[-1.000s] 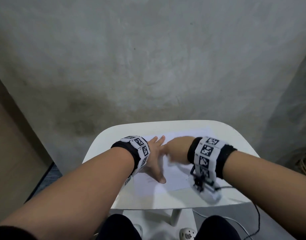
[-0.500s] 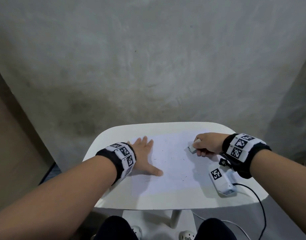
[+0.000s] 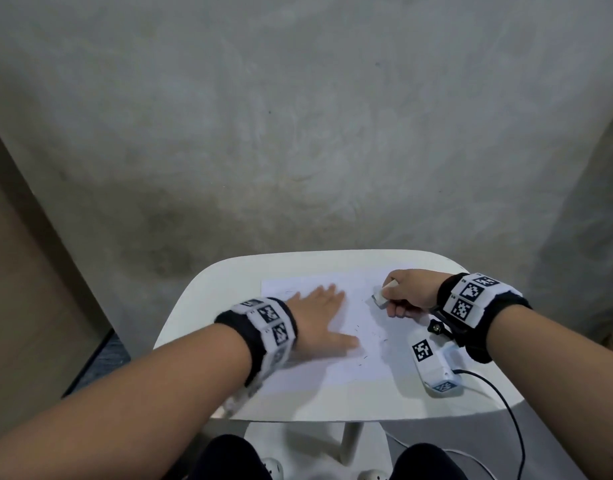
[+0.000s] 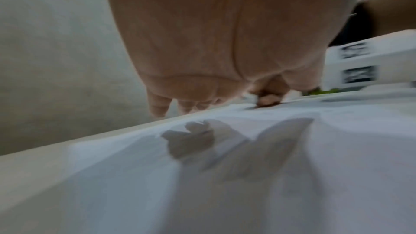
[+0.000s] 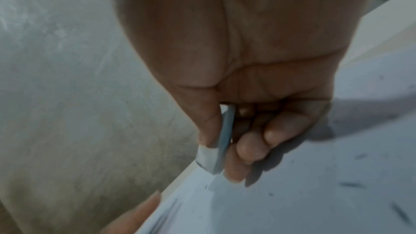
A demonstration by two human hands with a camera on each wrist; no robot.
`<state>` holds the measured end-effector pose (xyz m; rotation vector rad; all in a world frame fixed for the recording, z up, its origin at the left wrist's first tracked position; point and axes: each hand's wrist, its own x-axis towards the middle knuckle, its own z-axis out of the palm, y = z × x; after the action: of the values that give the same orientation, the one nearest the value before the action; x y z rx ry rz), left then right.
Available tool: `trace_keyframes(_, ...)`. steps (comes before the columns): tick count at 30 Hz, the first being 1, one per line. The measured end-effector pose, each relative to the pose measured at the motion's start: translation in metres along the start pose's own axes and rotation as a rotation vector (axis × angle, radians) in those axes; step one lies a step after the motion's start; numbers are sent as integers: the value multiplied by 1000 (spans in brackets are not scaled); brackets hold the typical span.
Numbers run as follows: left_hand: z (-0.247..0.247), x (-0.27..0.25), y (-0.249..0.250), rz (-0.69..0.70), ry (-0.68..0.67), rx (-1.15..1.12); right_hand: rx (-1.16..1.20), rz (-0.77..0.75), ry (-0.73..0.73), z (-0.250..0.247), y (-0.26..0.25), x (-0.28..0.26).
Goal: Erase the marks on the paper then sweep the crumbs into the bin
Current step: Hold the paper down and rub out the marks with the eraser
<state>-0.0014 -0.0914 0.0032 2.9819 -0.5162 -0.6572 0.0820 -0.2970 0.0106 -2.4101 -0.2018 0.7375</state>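
**Eraser pinched at the paper's far right**

While the left hand [image 3: 318, 315] lies flat with fingers spread on the paper [image 3: 332, 368], dark crumbs [image 3: 370, 337] are scattered just right of its thumb. Farther back, the right hand [image 3: 410, 292] pinches the eraser [image 3: 381, 296], thumb against curled fingers; only the right wrist view shows its corner [image 5: 210, 162] touching the paper.

White paper [image 3: 318, 368] on a white table [image 3: 228, 271], dark grey crumbs [image 3: 370, 337] speckled around its 3 o'clock side. The eraser [image 3: 381, 296] is white-grey. Black wristbands [image 3: 260, 327] carry black-and-white checker tags, and the wall [image 3: 298, 133] at 12 o'clock is mottled grey.
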Motion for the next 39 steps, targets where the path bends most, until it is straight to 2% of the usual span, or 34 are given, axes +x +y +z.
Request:
trace_keyframes(3,3,0,-51,-241,5,-6,21,-13,29,1,0,0)
trace_keyframes(5,8,-3,-69,-301,-19,12,16,-11,25,1,0,1)
trace_keyframes(8,13,-7,-66,-233,-59,49,13,-9,13,1,1,3)
trace_keyframes(13,-3,-6,-42,36,-116,9,25,-1,-19,-1,-1,5)
trace_keyframes(14,-3,-3,-43,35,-79,-6,27,10,-20,-2,-2,5)
trace_keyframes(16,1,4,-56,-118,9,3,27,34,-19,-2,-4,6)
trace_keyframes(17,4,6,-59,-212,25,28,34,45,-19,-2,-5,6)
trace_keyframes(18,6,7,-58,-250,13,53,41,52,-21,-2,-4,5)
trace_keyframes(19,5,5,-52,-206,-23,60,43,53,-23,-3,-4,5)
trace_keyframes(21,-3,0,-34,2,-105,5,53,49,-27,-3,-2,6)
trace_keyframes(22,-8,-1,-28,81,-107,-63,70,50,-26,-3,-1,6)
trace_keyframes(23,-12,-2,-30,100,-68,-115,85,53,-27,-4,0,6)
trace_keyframes(24,-13,-1,-40,63,-9,-115,96,55,-34,-4,0,7)
trace_keyframes(26,-9,-2,-71,-94,63,-52,109,68,-66,-6,-3,5)
trace_keyframes(28,2,-7,-97,-199,16,29,117,82,-98,-8,-9,2)
trace_keyframes(31,9,-15,-107,-202,-28,12,-43,24,-27,-4,-36,3)
trace_keyframes(36,6,-12,-100,-181,-17,-6,-518,-287,156,25,-109,22)
trace_keyframes(39,6,-9,-102,-174,-53,-15,-648,-322,179,51,-139,41)
